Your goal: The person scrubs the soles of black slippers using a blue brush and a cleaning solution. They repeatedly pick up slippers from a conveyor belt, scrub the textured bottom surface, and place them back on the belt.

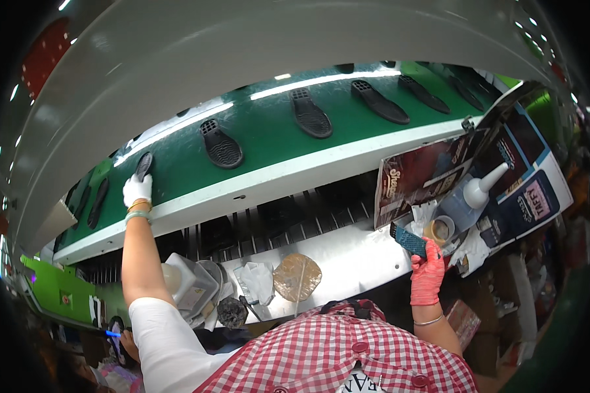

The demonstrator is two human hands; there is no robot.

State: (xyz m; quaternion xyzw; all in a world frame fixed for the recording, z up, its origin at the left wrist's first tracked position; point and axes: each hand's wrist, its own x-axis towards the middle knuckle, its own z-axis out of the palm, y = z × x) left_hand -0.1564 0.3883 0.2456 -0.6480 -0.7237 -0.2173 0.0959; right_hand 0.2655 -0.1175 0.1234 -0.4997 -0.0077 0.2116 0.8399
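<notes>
My left hand [137,189], in a white glove, reaches far out to the left onto the green conveyor belt [269,134] and grips a black shoe sole [143,164]. My right hand [427,274], in a red glove, holds a brush with a blue textured handle [410,240] at the right, beside a small open glue pot [440,230] and a clear squeeze bottle with a white nozzle [473,194]. Several more black soles lie spaced along the belt, such as two [221,145] [311,114].
A metal shelf [354,255] below the belt carries a round brown pad [297,276], crumpled white cloth [257,280], a grey lidded container [190,283] and a dark sponge [232,312]. Printed cardboard [439,170] stands at the right. A grey curved hood [242,52] arches overhead.
</notes>
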